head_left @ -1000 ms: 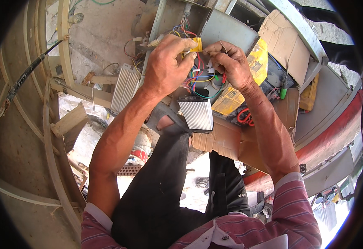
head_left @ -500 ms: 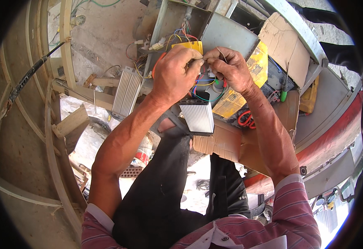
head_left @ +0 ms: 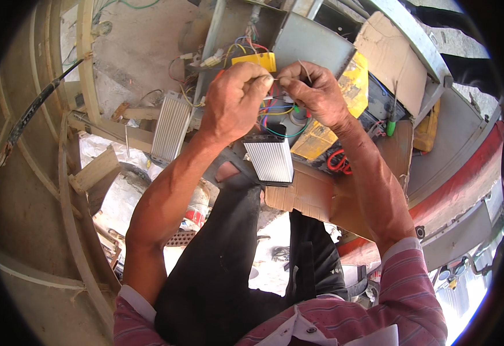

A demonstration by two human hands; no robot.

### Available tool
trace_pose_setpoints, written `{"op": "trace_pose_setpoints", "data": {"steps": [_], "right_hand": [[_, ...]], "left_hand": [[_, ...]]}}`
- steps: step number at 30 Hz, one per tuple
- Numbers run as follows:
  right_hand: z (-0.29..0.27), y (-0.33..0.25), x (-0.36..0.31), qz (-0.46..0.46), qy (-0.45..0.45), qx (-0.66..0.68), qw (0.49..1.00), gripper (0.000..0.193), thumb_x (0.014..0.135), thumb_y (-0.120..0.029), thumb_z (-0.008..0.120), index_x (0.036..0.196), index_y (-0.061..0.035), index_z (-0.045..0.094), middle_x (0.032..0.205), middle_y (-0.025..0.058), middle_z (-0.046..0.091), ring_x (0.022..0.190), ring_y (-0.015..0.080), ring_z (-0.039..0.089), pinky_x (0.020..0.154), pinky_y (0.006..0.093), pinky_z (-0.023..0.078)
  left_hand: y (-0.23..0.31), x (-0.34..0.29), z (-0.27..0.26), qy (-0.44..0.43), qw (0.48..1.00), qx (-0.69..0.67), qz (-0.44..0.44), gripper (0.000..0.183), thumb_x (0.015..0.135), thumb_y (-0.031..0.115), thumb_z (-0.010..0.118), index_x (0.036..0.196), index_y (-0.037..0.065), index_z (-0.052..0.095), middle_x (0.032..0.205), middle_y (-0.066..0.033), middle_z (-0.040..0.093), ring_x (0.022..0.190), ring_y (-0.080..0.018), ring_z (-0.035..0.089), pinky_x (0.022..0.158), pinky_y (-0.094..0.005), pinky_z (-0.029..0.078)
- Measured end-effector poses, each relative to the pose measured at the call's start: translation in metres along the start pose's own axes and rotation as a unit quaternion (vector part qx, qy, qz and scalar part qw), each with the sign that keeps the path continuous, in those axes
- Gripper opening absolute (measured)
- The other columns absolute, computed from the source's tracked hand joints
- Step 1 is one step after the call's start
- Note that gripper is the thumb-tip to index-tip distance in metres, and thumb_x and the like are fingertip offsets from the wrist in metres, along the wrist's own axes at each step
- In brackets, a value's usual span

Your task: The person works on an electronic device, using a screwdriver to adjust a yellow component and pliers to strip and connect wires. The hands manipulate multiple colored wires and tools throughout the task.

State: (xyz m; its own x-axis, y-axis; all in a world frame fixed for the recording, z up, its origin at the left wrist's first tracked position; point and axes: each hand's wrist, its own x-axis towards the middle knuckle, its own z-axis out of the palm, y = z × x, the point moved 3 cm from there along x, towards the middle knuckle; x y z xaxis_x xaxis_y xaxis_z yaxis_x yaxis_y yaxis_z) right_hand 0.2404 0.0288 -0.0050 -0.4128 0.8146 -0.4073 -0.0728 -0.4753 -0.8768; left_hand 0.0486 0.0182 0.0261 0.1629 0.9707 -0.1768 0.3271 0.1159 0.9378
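Observation:
My left hand (head_left: pixel 236 104) and my right hand (head_left: pixel 316 95) are close together, fingertips nearly touching. Each pinches a thin wire (head_left: pixel 276 79) that spans the small gap between them. A thin end sticks up above my right fingers. Just below the hands, a silver finned box (head_left: pixel 269 162) with black ends stands near my knee, and blue, yellow and green leads (head_left: pixel 280 109) run from its top. Behind my left hand lies a yellow plate (head_left: pixel 256 60), beside bundled coloured wires and white connectors (head_left: pixel 212 60) in an open metal housing (head_left: pixel 306 41).
A second finned box (head_left: pixel 172 128) leans at the left. On the right are a yellow casing (head_left: pixel 353 86), a green-handled screwdriver (head_left: pixel 391 127), a coiled red cable (head_left: pixel 337 161) and cardboard (head_left: pixel 393 55). A curved metal frame (head_left: pixel 70 202) rises at the far left.
The view has shifted slightly, so the scene sits a little further left. My fingertips have drawn slightly apart, and both hands keep their pinch on the wire.

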Motion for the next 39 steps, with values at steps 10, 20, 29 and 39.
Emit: {"op": "trace_pose_setpoints", "data": {"steps": [10,20,29,39], "right_hand": [[0.008,0.0,-0.043,0.011,0.017,-0.062,0.998,0.015,0.102,-0.011,0.07,0.11,0.0016,0.068,0.097,0.0009,0.07,0.088,0.0068,0.062,0.08,0.0259,0.054],[-0.018,0.016,-0.083,0.056,0.155,0.047,0.985,0.016,0.107,-0.018,0.064,0.111,-0.0023,0.066,0.093,0.0032,0.071,0.082,0.0107,0.067,0.076,0.0264,0.055],[-0.01,0.018,-0.082,0.031,0.128,0.086,0.987,0.018,0.107,-0.019,0.065,0.111,-0.0017,0.068,0.096,0.0047,0.073,0.09,0.0133,0.069,0.084,0.0293,0.055],[0.009,0.007,-0.08,0.045,0.065,0.068,0.995,0.024,0.104,-0.017,0.07,0.119,0.001,0.066,0.108,0.0064,0.072,0.103,0.0147,0.068,0.095,0.0328,0.054]], "left_hand": [[0.009,-0.021,0.004,-0.068,0.993,-0.085,-0.036,0.006,0.103,0.005,0.068,0.105,-0.001,0.068,0.087,0.0022,0.065,0.076,-0.0039,0.056,0.068,-0.0227,0.048],[0.01,-0.034,0.02,-0.105,0.991,-0.082,-0.019,0.006,0.098,0.001,0.072,0.102,0.0,0.068,0.084,-0.0003,0.067,0.07,-0.0051,0.058,0.063,-0.0242,0.049],[0.014,-0.039,0.032,-0.106,0.985,-0.103,-0.089,0.016,0.099,0.004,0.073,0.114,-0.002,0.072,0.085,-0.0012,0.071,0.074,-0.0052,0.061,0.067,-0.0236,0.052],[0.015,-0.037,0.033,-0.084,0.96,-0.242,-0.115,0.008,0.102,0.007,0.069,0.108,0.002,0.07,0.082,0.0026,0.066,0.069,-0.0045,0.057,0.061,-0.0227,0.047]]}}
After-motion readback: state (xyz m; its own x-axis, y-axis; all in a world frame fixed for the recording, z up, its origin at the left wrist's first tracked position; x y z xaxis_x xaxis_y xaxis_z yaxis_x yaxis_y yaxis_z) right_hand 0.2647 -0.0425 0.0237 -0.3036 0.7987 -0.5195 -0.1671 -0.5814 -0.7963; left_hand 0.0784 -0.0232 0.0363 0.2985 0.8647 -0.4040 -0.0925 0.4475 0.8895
